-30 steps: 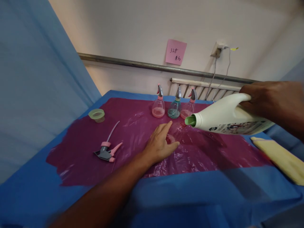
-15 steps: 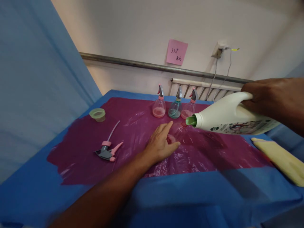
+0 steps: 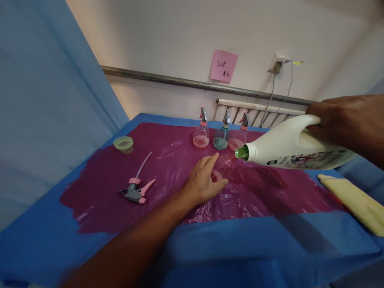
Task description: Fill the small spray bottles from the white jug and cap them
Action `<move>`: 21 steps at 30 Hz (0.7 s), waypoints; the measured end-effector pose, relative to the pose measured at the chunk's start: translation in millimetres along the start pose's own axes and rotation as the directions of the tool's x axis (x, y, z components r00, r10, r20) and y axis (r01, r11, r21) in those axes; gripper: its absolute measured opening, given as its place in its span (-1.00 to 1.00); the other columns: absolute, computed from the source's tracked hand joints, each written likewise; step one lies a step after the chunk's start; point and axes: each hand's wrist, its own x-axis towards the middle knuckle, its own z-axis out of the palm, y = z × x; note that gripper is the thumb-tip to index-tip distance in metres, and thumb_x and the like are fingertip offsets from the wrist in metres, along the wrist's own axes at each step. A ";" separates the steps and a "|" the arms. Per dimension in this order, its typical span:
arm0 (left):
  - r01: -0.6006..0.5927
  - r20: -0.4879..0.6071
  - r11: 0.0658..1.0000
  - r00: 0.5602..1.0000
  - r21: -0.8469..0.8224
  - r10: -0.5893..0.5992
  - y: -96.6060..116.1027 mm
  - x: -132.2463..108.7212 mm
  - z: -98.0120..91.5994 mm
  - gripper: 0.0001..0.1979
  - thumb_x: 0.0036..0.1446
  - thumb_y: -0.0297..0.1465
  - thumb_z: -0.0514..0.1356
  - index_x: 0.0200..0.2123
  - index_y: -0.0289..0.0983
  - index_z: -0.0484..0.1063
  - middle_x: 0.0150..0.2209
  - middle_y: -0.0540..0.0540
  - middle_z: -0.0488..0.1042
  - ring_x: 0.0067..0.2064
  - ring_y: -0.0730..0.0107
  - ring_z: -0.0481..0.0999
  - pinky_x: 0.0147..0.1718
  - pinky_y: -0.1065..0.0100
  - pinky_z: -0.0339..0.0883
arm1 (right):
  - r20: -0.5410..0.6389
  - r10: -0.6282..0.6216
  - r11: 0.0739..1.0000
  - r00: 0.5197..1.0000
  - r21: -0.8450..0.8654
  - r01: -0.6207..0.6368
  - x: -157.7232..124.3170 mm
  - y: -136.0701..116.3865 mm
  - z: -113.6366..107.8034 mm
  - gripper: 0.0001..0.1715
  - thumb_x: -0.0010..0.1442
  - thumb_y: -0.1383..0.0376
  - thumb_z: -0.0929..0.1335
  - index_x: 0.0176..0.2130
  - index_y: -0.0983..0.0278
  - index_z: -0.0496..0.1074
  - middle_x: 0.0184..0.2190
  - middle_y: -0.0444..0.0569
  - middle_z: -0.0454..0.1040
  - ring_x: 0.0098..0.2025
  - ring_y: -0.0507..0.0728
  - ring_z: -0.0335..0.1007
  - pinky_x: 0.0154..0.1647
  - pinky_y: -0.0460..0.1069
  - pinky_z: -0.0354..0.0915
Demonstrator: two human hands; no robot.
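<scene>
Gripping 1 jug (image 3: 282, 149), right fingers (image 3: 315, 120) | left fingers (image 3: 210, 161) holding 1 bottle (image 3: 224, 165) | 3 sprayers (image 3: 221, 138) behind

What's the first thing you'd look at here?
The big white jug, tipped sideways in the right hand at the right, has its green spout close to a small clear bottle that the left hand cups on the purple sheet. Behind stand three spray bottles in a row, and a loose spray head lies to the left.
</scene>
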 end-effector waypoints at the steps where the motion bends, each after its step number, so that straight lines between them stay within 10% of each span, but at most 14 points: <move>1: 0.001 -0.001 1.000 1.000 0.000 -0.001 0.0 0.0 0.2 -0.04 0.21 -0.24 0.47 0.60 -0.19 0.23 0.47 -0.27 0.40 0.51 -0.12 0.40 0.54 -0.13 0.30 | 0.014 0.010 1.000 1.000 -0.009 -0.010 0.2 -0.7 -1.2 -0.79 0.23 0.05 0.28 -0.35 0.08 0.30 -0.36 0.02 0.46 -0.37 0.25 0.26 -0.32 0.10 -0.17; 21: 0.014 0.004 1.000 1.000 0.003 -0.014 0.5 0.2 0.0 -0.05 0.21 -0.22 0.46 0.59 -0.16 0.23 0.48 -0.25 0.38 0.51 -0.14 0.39 0.53 -0.13 0.30 | 0.053 0.014 0.996 0.999 -0.093 -0.009 3.2 -4.1 -11.2 -0.81 0.25 0.07 0.26 -0.35 0.08 0.26 -0.36 0.02 0.43 -0.35 0.27 0.27 -0.33 0.10 -0.16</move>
